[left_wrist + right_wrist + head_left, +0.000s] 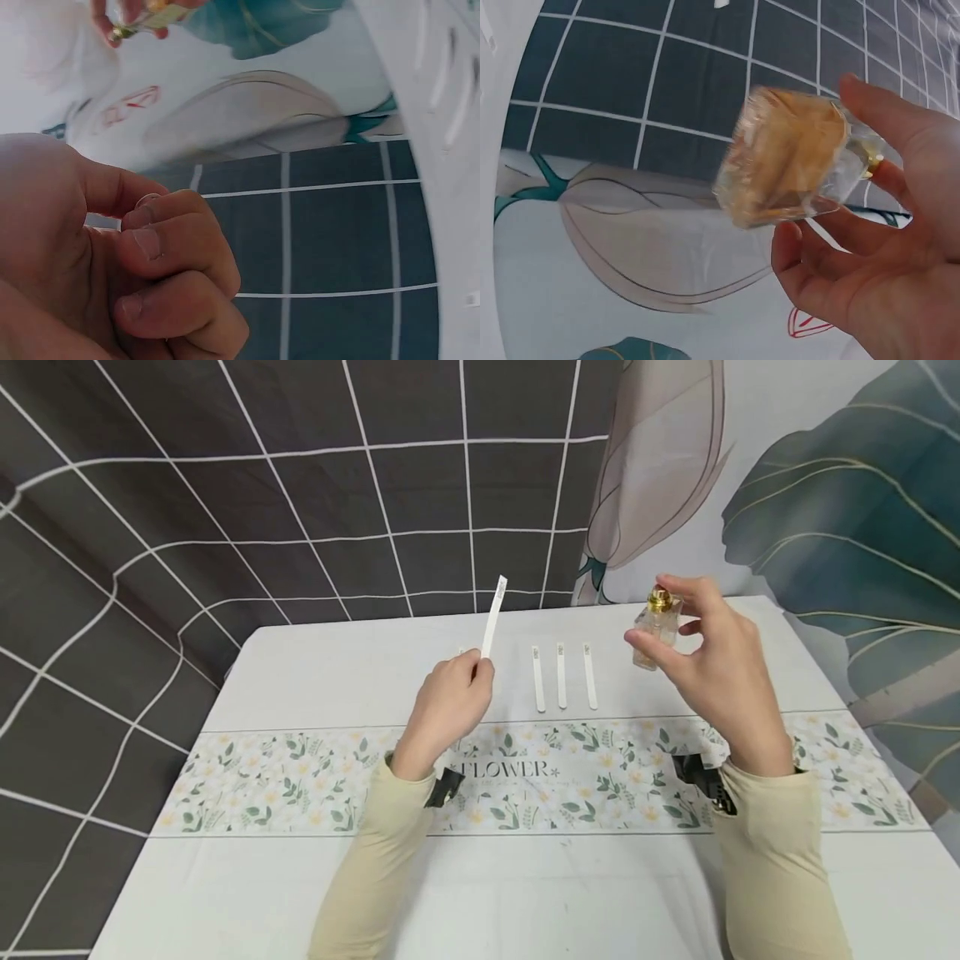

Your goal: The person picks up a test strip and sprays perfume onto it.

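My left hand (450, 700) grips a slim white paper scent strip (492, 618) near its lower end, so that it points up and slightly right. Small dark print marks the strip's top. In the left wrist view the curled fingers (176, 247) hide most of it. Over the table's right side, my right hand (726, 668) holds a glass perfume bottle (651, 633) with a gold neck between thumb and fingers. Amber liquid shows through the faceted glass in the right wrist view, where the bottle (784, 161) is tilted. Bottle and strip are well apart.
Three more paper strips (561, 677) lie side by side on the white table (300, 677), between the hands. A floral band (300, 781) lettered FLOWER crosses the table. Behind it hang a dark grid-patterned cloth (315, 493) and a leaf-printed cloth (847, 518).
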{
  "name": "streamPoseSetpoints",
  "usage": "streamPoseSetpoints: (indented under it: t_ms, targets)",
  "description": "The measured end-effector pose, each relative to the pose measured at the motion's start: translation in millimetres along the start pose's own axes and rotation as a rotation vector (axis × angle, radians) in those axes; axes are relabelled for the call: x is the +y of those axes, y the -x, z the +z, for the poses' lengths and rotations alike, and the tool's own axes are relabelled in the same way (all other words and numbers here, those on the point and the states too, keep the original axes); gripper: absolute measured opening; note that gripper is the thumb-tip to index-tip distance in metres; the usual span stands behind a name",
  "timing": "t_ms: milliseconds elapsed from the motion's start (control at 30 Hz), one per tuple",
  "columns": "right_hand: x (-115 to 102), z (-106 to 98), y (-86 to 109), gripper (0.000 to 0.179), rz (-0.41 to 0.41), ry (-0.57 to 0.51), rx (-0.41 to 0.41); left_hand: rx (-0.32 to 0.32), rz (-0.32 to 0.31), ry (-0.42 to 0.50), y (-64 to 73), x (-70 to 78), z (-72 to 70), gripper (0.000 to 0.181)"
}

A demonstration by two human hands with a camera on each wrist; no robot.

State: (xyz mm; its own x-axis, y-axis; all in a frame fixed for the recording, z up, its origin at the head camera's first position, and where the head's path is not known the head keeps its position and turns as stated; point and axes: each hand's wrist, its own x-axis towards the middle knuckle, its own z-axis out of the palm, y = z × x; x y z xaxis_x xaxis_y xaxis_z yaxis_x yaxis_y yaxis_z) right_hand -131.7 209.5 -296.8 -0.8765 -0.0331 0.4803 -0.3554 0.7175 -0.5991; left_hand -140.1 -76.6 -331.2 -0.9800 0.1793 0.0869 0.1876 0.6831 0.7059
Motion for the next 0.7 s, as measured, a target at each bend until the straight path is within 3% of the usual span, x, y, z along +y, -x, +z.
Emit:
streamPoseSetpoints:
  t_ms: [367, 700]
  targets:
    - [-28, 2, 1.3, 0.057, -0.105, -0.092, 0.098, 0.165, 0.148, -0.028, 27.1, 23.5, -16.7, 0.034]
    - [-45, -8, 5.3, 0.055, -0.094, -0.074, 0.19, 0.236, 0.181, -0.054, 46.0, 35.6, -25.4, 0.036]
